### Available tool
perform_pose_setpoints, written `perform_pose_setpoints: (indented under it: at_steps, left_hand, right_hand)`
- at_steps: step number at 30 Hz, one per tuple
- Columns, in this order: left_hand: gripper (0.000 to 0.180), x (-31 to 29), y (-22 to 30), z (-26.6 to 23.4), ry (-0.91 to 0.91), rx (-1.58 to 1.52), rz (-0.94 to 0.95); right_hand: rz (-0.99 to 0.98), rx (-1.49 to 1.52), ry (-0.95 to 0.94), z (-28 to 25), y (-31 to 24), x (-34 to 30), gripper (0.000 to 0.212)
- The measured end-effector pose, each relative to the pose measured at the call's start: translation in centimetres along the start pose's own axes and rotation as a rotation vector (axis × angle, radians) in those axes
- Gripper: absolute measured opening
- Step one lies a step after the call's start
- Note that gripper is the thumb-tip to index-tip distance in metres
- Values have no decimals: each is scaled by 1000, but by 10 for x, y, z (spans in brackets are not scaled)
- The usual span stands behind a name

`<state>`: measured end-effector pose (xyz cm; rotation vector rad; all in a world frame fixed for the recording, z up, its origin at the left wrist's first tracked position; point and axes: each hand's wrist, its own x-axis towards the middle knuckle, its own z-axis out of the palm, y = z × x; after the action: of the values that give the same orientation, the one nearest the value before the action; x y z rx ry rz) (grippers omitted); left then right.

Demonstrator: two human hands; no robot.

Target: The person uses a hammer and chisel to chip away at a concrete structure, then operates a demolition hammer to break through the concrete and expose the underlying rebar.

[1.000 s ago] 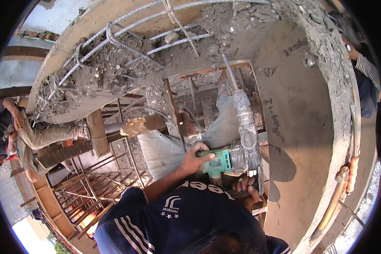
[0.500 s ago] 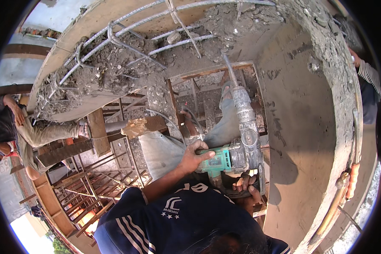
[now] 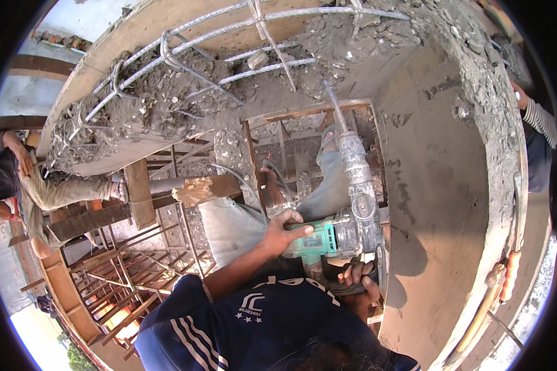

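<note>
A green and grey demolition hammer (image 3: 317, 240), dusty along its metal barrel, is held upright in front of my body. My left hand (image 3: 283, 234) grips the green motor housing from its left side, thumb on top. Lower down, my right hand (image 3: 359, 277) is wrapped round the rear handle, partly in shadow. From the barrel runs a long steel chisel (image 3: 335, 105), its tip against or very close to the rough concrete beam (image 3: 315, 71) ahead; I cannot tell how firmly it touches.
Bare rebar (image 3: 229, 31) crosses the broken concrete at the top. To the right stands a smooth plastered wall (image 3: 442, 179); a wooden-handled tool (image 3: 511, 278) lies along its edge. A splintered timber (image 3: 207, 188) juts in. A co-worker's leg (image 3: 80, 190) shows left, a striped sleeve (image 3: 539, 117) right.
The whole view has shifted slightly. Both hands keep their hold on the demolition hammer, which stays in nearly the same place.
</note>
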<state>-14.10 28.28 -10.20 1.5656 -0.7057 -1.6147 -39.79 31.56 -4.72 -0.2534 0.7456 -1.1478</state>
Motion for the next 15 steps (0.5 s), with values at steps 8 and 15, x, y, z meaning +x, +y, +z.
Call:
perform_pose_setpoints:
  at_steps: [8, 15]
  left_hand:
    - [34, 6, -3, -1, -12, -61, -34]
    - [36, 11, -4, -1, -46, -185, -49]
  right_hand:
    - [-8, 17, -1, 1, 0, 5, 25]
    - [-29, -32, -29, 8, -6, 8, 26]
